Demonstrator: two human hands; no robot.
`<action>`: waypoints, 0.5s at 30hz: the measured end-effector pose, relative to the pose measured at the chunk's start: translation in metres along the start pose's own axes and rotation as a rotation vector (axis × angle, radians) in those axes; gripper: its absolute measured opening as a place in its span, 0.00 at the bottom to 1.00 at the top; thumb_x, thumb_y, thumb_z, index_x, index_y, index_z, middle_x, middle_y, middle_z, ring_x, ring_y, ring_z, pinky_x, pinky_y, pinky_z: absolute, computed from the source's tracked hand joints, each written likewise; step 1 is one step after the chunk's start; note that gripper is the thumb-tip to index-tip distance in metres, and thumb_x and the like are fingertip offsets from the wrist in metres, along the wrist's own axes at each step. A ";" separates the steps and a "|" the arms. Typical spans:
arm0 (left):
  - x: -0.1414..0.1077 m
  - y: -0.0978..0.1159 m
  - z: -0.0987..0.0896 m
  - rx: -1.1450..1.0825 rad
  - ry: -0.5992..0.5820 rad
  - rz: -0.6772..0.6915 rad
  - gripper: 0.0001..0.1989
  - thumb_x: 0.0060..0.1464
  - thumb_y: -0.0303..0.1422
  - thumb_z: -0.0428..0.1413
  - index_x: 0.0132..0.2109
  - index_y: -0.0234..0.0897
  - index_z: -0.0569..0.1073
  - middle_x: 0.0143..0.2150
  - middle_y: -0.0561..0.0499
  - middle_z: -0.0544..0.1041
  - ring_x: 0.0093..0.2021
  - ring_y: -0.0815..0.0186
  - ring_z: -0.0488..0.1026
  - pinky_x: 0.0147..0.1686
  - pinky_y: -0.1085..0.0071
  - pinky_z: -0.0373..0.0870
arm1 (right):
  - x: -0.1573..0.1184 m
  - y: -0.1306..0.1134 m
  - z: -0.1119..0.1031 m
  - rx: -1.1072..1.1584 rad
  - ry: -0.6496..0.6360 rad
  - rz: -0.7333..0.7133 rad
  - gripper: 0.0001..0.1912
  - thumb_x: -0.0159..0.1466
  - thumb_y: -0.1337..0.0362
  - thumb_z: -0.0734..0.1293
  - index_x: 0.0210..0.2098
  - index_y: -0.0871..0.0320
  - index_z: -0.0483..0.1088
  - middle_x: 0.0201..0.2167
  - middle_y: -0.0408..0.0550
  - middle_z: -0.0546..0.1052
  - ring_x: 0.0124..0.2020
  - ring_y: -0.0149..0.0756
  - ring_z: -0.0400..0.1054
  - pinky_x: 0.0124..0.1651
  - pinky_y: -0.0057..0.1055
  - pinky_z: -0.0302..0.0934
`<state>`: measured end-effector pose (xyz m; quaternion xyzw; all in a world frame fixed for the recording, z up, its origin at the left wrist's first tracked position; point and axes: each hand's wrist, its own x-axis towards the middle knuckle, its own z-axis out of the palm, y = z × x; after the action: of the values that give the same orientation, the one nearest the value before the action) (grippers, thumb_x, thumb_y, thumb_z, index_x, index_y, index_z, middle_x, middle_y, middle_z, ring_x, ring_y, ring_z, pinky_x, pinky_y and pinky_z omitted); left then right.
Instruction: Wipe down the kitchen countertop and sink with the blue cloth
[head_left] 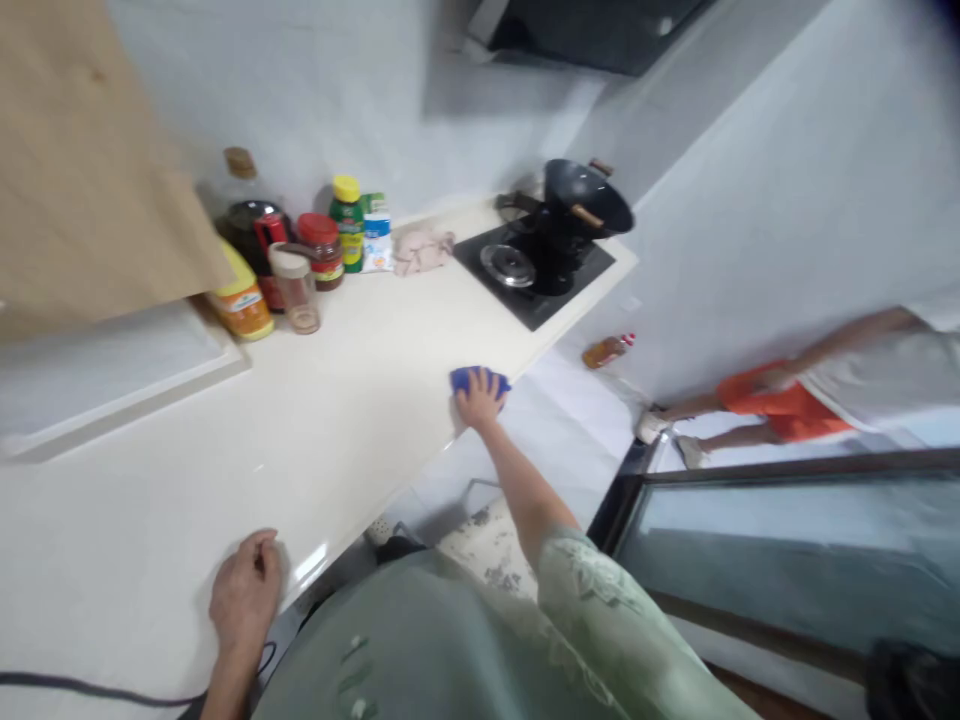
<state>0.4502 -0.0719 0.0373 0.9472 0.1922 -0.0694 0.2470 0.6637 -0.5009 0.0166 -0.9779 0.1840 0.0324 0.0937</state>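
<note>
My right hand (pixel 480 400) presses on a blue cloth (pixel 463 378) at the front edge of the pale countertop (pixel 352 400), its fingers over the cloth. Toward the near left, my left hand (pixel 246 585) rests on the same countertop by its edge. Its fingers are loosely curled into a fist, and I see nothing in them. A black cooktop (pixel 559 270) lies beyond the right hand, with a dark wok (pixel 589 195) tilted at its back.
Along the wall stand a yellow oil bottle (pixel 244 300), a clear cup (pixel 300 295), a red-lidded jar (pixel 322 250), a green bottle (pixel 347 225) and a crumpled pink cloth (pixel 421 250). A drink bottle (pixel 606 350) is on the floor. Another person (pixel 802 400) stands at the right.
</note>
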 end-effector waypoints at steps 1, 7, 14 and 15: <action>0.008 0.010 0.006 -0.001 -0.028 0.070 0.25 0.62 0.44 0.42 0.49 0.37 0.78 0.37 0.43 0.79 0.41 0.54 0.76 0.43 0.61 0.70 | -0.013 -0.011 0.002 0.018 -0.003 -0.033 0.34 0.70 0.55 0.58 0.74 0.55 0.55 0.77 0.55 0.50 0.77 0.59 0.36 0.70 0.73 0.35; 0.051 0.048 0.030 0.003 -0.104 0.404 0.23 0.63 0.41 0.41 0.48 0.38 0.78 0.41 0.43 0.82 0.42 0.54 0.77 0.44 0.61 0.70 | -0.114 -0.081 0.017 0.137 -0.069 -0.303 0.36 0.70 0.50 0.63 0.74 0.52 0.56 0.78 0.51 0.47 0.77 0.62 0.32 0.71 0.73 0.28; 0.065 0.041 0.037 -0.022 -0.117 0.571 0.25 0.65 0.41 0.39 0.49 0.35 0.76 0.43 0.38 0.82 0.44 0.50 0.78 0.47 0.58 0.71 | -0.234 -0.116 0.031 0.147 -0.111 -0.659 0.35 0.72 0.45 0.62 0.74 0.46 0.53 0.77 0.44 0.48 0.78 0.55 0.30 0.74 0.67 0.29; 0.065 0.039 0.038 -0.029 -0.110 0.600 0.24 0.65 0.41 0.39 0.49 0.35 0.76 0.44 0.38 0.82 0.44 0.51 0.78 0.48 0.58 0.71 | -0.241 -0.115 0.032 0.142 -0.111 -0.682 0.34 0.72 0.46 0.62 0.74 0.45 0.54 0.77 0.43 0.49 0.78 0.54 0.30 0.75 0.65 0.28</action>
<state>0.5245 -0.1007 0.0069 0.9529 -0.1089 -0.0419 0.2800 0.4807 -0.3039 0.0287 -0.9709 -0.1566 0.0395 0.1766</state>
